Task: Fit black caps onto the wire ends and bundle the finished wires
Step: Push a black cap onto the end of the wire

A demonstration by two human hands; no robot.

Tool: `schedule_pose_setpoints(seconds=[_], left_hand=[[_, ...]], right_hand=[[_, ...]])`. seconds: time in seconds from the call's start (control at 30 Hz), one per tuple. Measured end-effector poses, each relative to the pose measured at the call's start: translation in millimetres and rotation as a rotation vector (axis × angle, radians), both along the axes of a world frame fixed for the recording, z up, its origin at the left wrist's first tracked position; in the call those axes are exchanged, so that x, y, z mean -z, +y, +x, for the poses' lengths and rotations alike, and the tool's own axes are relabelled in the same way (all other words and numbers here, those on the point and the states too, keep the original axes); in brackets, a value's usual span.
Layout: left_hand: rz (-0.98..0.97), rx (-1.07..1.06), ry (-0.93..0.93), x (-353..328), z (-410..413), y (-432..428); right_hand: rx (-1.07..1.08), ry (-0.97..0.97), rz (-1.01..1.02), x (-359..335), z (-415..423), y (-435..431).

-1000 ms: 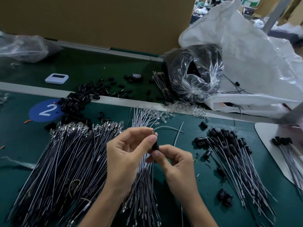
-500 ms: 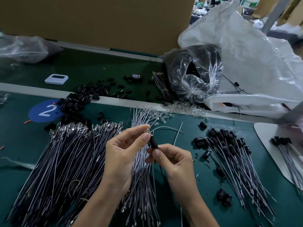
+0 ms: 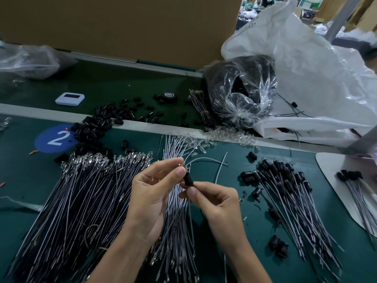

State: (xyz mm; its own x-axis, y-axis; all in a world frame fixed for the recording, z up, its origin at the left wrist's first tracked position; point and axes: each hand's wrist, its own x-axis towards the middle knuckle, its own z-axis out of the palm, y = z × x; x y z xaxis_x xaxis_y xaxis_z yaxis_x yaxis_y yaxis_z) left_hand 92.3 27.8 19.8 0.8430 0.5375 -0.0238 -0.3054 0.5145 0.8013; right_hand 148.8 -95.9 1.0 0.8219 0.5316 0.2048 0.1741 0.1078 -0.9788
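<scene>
White "2" on a blue sticker (image 3: 56,138), far left of the counter (image 3: 18,170). Mid-counter, the left hand (image 3: 155,190) pinches a grey wire (image 3: 182,166) by its metal tip. The right hand (image 3: 216,199) pinches a small glossy black cap (image 3: 188,179) just below.

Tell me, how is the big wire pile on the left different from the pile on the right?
The left pile has bare shiny ends; the right pile wears black caps. The left pile is bigger than the right pile. Both are thin wires fanned on the green table.
</scene>
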Motion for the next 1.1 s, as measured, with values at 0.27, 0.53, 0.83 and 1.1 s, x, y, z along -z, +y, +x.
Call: schedule_pose_setpoints(seconds=[0.27, 0.53, 0.83, 1.1], left_hand=[[0.011, 0.0, 0.005, -2.2, -1.2, 0.1], [0.016, -0.031, 0.003, -4.6, -0.9, -2.2], [0.053, -0.11, -0.014, -6.8, -0.8, -5.2], [0.232, -0.212, -0.019, -6.9, -1.7, -8.0]], right_hand=[[-0.002, 0.002, -0.004, -0.1, 0.3, 0.3], [-0.014, 0.002, -0.009, 0.0, -0.1, 0.0], [-0.024, -0.046, -0.056, -0.5, -0.4, -0.1], [-0.005, -0.057, -0.072, 2.2, -1.1, 0.2]])
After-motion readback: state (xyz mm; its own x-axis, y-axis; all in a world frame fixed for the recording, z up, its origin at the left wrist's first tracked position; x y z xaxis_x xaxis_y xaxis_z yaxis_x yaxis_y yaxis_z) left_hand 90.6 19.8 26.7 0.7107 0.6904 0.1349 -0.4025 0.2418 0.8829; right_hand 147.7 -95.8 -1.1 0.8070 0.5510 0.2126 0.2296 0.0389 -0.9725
